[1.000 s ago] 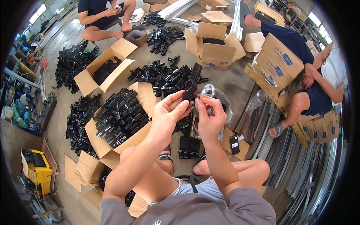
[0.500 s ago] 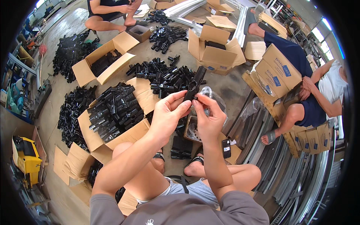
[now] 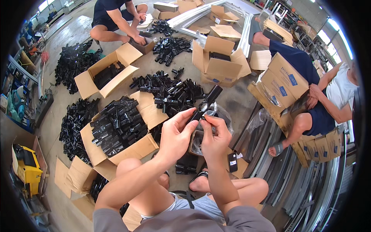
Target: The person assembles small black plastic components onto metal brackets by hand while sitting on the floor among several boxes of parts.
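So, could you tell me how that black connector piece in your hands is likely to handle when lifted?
The black connector piece probably stays stiff: it juts straight past the left hand and right hand. It seems light, held by fingertips alone. Its glossy surface may be slightly slippery.

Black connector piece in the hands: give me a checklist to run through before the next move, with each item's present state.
1. Left hand pinches the black connector piece: ok.
2. Right hand grips its lower end: ok.
3. Piece held above the clear plastic bag: ok.
4. Open cardboard box of black parts beside the left knee: ok.
5. Piece free of defects: cannot tell.
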Demonstrator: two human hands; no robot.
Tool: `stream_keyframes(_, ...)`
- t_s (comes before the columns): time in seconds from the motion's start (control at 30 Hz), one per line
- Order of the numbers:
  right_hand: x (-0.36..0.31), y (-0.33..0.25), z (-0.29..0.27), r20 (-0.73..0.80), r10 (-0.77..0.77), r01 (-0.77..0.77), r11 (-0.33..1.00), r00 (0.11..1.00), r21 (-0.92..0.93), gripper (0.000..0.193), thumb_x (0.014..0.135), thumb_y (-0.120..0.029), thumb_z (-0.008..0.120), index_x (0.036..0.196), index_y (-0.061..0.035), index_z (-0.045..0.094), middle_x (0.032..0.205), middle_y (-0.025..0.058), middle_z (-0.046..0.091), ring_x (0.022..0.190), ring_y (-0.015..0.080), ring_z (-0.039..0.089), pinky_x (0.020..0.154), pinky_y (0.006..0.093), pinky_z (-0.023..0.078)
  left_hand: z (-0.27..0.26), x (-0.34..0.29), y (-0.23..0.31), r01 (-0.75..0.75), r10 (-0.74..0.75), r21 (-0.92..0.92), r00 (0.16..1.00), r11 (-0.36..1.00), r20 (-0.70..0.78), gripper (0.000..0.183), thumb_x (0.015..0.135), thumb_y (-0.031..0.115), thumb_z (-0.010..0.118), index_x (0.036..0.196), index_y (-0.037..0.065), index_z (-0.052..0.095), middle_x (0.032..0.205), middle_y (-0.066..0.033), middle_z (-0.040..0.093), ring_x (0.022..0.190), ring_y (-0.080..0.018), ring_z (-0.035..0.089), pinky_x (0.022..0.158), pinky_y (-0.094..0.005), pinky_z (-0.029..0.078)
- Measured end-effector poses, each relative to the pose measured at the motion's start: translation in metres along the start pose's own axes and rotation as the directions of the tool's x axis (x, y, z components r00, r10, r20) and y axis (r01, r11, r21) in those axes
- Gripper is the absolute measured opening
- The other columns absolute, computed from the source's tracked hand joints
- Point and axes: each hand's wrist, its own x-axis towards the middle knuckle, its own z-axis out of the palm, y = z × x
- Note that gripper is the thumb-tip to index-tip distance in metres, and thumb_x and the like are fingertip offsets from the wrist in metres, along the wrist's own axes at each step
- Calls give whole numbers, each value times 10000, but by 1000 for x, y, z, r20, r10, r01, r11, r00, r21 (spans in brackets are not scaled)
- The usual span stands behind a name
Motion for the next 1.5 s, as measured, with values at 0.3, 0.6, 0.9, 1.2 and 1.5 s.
stream_keyframes(0.3, 3, -8, 5, 51, 65, -58, 990, 997, -130, 134, 883, -48, 804, 985, -7, 728, 892, 128, 744, 771, 218, 722, 695, 320, 563, 0, 4, -7, -42, 46, 55, 997, 998, -67, 419, 1006, -33, 617, 1419, -75, 563, 1348, -159, 663, 1224, -173, 641, 1049, -298, 523)
stream_keyframes(0.6, 2, 0, 1, 59, -110, 118, 978, 992, -170, 132, 874, -43, 804, 987, -15, 741, 907, 125, 756, 759, 242, 728, 698, 331, 568, -1, 4, -7, 32, -35, -41, 996, 999, -81, 390, 992, -11, 647, 1370, -96, 597, 1305, -193, 694, 1195, -178, 662, 1030, -302, 517)
stream_keyframes(0.9, 2, 5, 5, 46, -30, 39, 977, 998, -208, 159, 892, -122, 816, 963, -4, 737, 852, 125, 734, 688, 230, 702, 632, 328, 544, -1, 7, -11, 3, -2, 12, 996, 1000, -86, 382, 989, -4, 652, 1358, -93, 610, 1267, -186, 715, 1147, -168, 685, 995, -298, 537)
stream_keyframes(1.2, 8, 12, 4, 108, -113, 142, 937, 988, -318, 211, 982, -130, 713, 837, 4, 641, 717, 114, 607, 587, 230, 586, 533, 377, 430, 5, 5, -7, -79, 88, 107, 993, 991, -77, 380, 981, -27, 655, 1355, -85, 617, 1239, -176, 726, 1123, -157, 688, 976, -290, 545)
stream_keyframes(1.5, 7, 7, 10, 128, -18, 36, 990, 992, -136, 267, 1008, -119, 651, 786, -5, 556, 668, 109, 510, 565, 221, 481, 553, 382, 389, -3, 9, -13, 25, -25, -13, 997, 1000, -70, 388, 984, -23, 661, 1365, -82, 613, 1274, -185, 712, 1132, -157, 683, 981, -288, 544)
